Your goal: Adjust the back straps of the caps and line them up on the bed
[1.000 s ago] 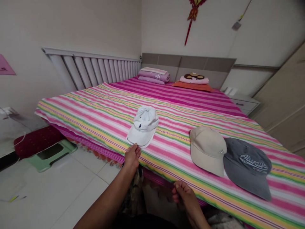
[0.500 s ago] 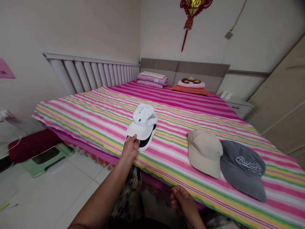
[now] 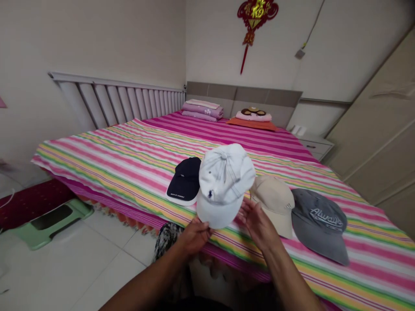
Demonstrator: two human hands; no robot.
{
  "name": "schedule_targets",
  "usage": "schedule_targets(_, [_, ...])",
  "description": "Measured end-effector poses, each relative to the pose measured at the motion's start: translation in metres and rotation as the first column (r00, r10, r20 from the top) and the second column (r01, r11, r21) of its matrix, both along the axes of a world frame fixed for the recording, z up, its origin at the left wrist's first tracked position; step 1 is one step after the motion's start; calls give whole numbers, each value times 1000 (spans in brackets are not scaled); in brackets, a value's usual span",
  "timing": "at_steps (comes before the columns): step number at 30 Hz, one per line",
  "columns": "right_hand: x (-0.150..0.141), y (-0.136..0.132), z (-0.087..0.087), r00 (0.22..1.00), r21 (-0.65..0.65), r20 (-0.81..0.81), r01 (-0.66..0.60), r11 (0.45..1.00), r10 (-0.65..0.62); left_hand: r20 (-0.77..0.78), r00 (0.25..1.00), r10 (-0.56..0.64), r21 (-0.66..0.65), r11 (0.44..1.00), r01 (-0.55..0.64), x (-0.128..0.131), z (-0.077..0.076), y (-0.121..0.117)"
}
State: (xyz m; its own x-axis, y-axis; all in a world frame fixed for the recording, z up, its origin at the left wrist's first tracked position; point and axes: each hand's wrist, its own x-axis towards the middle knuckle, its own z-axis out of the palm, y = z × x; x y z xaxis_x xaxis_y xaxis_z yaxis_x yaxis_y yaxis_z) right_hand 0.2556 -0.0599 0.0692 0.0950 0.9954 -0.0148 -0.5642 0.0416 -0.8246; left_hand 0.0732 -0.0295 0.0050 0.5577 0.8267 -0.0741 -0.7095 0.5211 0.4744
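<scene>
A white baseball cap (image 3: pixel 225 177) with a small dark logo is raised above the bed, crown up and brim toward me. My left hand (image 3: pixel 196 235) pinches the front of its brim. At the cap's right side is my right hand (image 3: pixel 254 218), fingers spread, some tips close to the cap's edge; whether they touch it I cannot tell. A navy cap (image 3: pixel 185 179) with a white-edged brim lies on the bed to the left, partly covered by the white one. To the right lie a beige cap (image 3: pixel 274 198) and a grey cap (image 3: pixel 319 222) with lettering, side by side.
The bed has a striped sheet (image 3: pixel 106 157). Folded purple bedding (image 3: pixel 202 111) and a pink pillow (image 3: pixel 253 116) sit by the headboard (image 3: pixel 266 97). A green stool (image 3: pixel 42 226) stands on the tiled floor at left. A white bedside cabinet (image 3: pixel 314 144) is far right.
My left hand has lifted the white cap off the navy cap and moved it right, uncovering the navy one. My right hand has risen to the white cap's side and opened.
</scene>
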Motion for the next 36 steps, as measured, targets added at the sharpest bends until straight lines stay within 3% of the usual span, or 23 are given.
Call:
schedule_targets(4, [-1,17,21,966,30,-222,139,990,-129,-15,993,-116,-55,992,115,6,-27,-23])
schedule_targets(7, [-4,18,18,944,-40,-258,201,979,-205,-22,983,-181,-70,981,179,4,-39,-29])
schedule_targets(10, [-2,12,10,965,-55,-210,147,988,-156,19,977,-210,-77,974,211,-1,-41,-22])
schedule_targets(14, [8,0,2,988,-66,-96,112,992,-118,61,984,-168,-61,983,172,-6,-29,-2])
schedule_targets(21, [18,-22,-11,989,-50,4,148,988,-148,0,994,-111,19,994,111,-7,0,27])
schedule_targets(31, [17,-47,-30,985,-143,-45,161,976,-169,-57,993,-98,34,994,100,-7,14,21])
schedule_targets(36, [30,-58,-42,993,-160,6,118,980,-118,-39,983,-182,11,983,182,-5,22,16])
